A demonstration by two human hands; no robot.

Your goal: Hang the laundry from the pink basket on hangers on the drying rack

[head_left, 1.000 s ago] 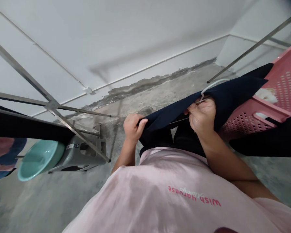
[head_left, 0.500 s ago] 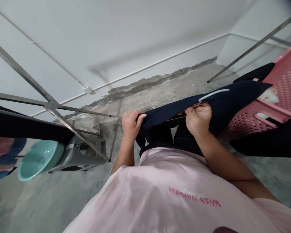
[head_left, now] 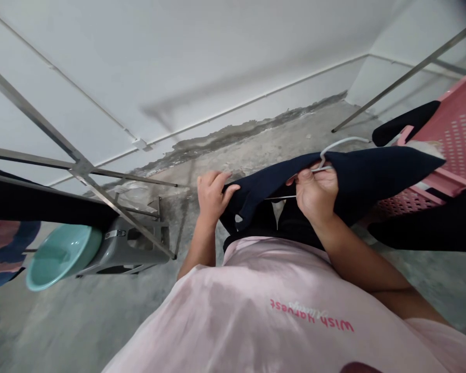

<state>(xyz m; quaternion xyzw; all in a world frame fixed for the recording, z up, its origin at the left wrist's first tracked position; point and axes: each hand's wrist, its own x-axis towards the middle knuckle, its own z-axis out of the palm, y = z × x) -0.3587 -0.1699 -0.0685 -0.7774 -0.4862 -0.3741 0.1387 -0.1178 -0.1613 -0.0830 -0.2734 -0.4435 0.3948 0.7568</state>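
A dark navy garment (head_left: 271,176) stretches in front of my waist; its exact kind is hard to tell. At its left end my left hand (head_left: 214,196) pinches the cloth between thumb and fingers. My right hand (head_left: 318,192) is closed around the neck of a white clothes hanger (head_left: 343,141), at the garment's opening. The hanger's hook curves up and to the right above the cloth. Part of its thin bar shows inside the opening, left of my right hand; the rest lies hidden under the fabric.
On the right stand pink perforated baskets (head_left: 462,129), with black cloth (head_left: 427,228) near them. A metal rack (head_left: 83,167) crosses the left side. Below it, a teal basin (head_left: 64,256) rests beside a grey plastic stool (head_left: 127,248). A white wall (head_left: 217,62) rises ahead.
The hanger hook now stands farther out of the garment. My left hand has loosened and shifted slightly upward, its fingers less tightly curled. The cloth's right part has moved lower and farther right.
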